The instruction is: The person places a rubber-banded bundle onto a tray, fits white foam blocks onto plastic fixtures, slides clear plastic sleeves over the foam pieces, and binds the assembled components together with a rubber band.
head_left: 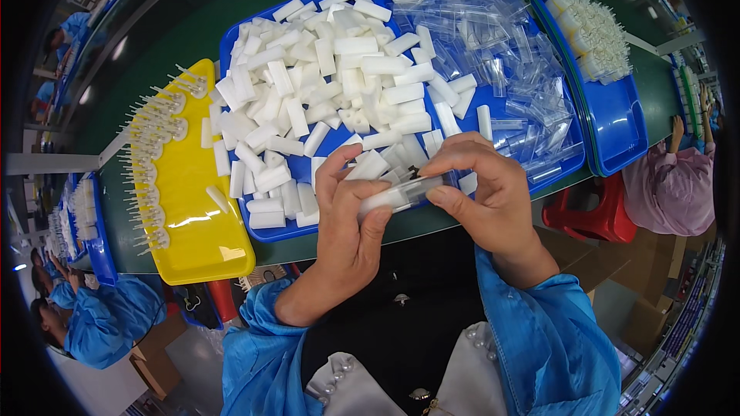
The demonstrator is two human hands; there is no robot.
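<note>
My left hand (343, 223) pinches a white block (379, 202) between thumb and fingers. My right hand (497, 208) grips a clear plastic sleeve (420, 188) by its far end. The two pieces meet in front of my chest, and the block's end seems to sit inside the sleeve; how deep I cannot tell. Just beyond my hands, a blue tray (289, 232) carries a heap of white blocks (339, 69). Beside it on the right, another blue tray (486, 112) holds many clear plastic sleeves (532, 85) with several white blocks among them.
A yellow tray (204, 250) at left bears rows of white pieces with upright pins (154, 154). Stacked blue trays (617, 127) at right hold similar white pieces (590, 35). Below the green table (123, 258) stands a red stool (593, 216). Co-workers sit on both sides.
</note>
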